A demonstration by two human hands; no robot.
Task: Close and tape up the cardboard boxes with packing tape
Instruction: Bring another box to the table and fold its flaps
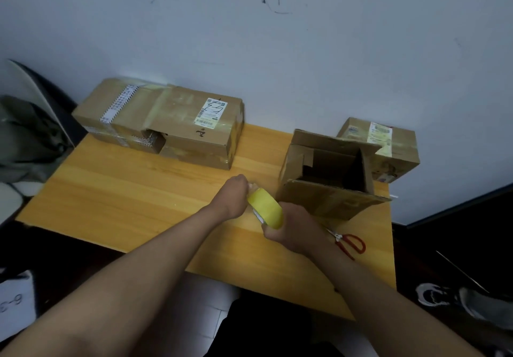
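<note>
1. Gripping the yellow packing tape roll (266, 209) from below, the right hand (291, 229) has its fingers curled round the roll's near rim, while the left hand (231, 195) pinches at the roll's far edge, apparently at the loose tape end; the roll sits between the two hands, above the wooden table (133, 198).
2. Risk at the roll: the tape end looks thin and hard to see, so the left fingers may lose it, or the strip may split or fold onto itself if pulled at an angle.
3. Just beyond the right hand stands the open cardboard box (330, 173), its flaps still up and the near flap leaning toward the hands. Pulling tape out before the flaps are folded could leave a long sticky strip with nowhere to land; it may catch that near flap or the table.
4. Close beside the right wrist lie red-handled scissors (348, 243). With both hands occupied, reaching for them means letting go of something, and the tape end could snap back onto the roll.
5. Well beyond the left hand, a large taped box (166, 120) shows a torn gap in its front that may be missed.
6. Beyond the open box sits a small taped box (385, 148), which looks sealed.
</note>
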